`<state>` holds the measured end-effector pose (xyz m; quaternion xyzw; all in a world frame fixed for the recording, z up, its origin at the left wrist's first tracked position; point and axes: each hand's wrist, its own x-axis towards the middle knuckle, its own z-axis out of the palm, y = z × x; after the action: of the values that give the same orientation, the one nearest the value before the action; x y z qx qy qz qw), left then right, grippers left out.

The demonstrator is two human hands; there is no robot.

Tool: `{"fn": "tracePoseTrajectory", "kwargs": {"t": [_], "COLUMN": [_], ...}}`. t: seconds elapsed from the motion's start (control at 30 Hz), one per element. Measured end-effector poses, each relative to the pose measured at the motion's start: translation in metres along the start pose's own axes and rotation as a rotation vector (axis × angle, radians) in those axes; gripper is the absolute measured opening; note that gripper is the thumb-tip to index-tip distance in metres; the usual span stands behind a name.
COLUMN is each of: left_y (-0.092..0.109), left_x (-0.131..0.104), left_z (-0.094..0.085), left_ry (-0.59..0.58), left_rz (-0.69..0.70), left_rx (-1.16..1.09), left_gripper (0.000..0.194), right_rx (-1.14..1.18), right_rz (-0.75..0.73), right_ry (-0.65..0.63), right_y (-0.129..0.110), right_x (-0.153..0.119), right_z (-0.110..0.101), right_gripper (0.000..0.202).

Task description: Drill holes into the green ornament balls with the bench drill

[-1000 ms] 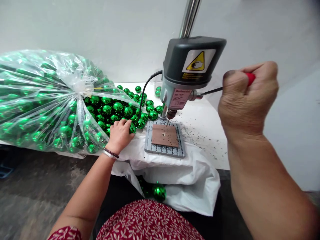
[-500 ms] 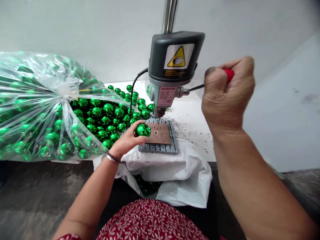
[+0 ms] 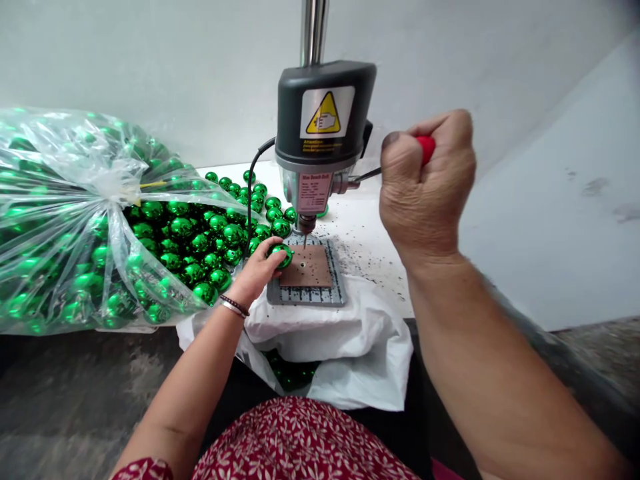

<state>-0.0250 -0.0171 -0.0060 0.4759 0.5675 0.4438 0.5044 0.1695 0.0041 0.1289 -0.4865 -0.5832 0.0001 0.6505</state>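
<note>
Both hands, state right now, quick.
Left hand: closed on a shiny green ball, held between thumb and fingers.
Right hand: closed around the red knob of the drill lever.

head view | worn on head | faces forward, down | drill press (image 3: pixel 325 150) near, mid-frame

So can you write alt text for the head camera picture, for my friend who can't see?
A person's left grip holds a shiny green ball at the left edge of a brown plate under a bench drill; the right grip clasps the drill's red-tipped lever. On the left, a clear plastic bag of green balls lies on a table.
</note>
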Motion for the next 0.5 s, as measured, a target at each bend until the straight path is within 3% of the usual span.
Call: {"fn": "tracePoseTrajectory", "kwargs": {"t": [0.17,0.37,0.5], "left_y": [-0.004,-0.008,-0.009], "left_x": [0.010,0.017,0.022], "left_z": [0.009,0.012,0.012], "left_ry": [0.051,0.014,0.006], "left_rz": [0.258,0.256,0.363], "left_rx": [0.505,0.599,0.693], "left_gripper": [0.056,0.061,0.061], "right_rx": [-0.023,-0.034,-0.023], "right_rz": [0.009,0.013,0.034], "right_ry": [-0.009,-0.054,-0.065], "right_y": [-0.001,0.000,-0.002], "right_x": [0.000,0.000,0.001], "right_z": [-0.001,-0.001,-0.002], "right_gripper": [0.016,0.018,0.018]}}
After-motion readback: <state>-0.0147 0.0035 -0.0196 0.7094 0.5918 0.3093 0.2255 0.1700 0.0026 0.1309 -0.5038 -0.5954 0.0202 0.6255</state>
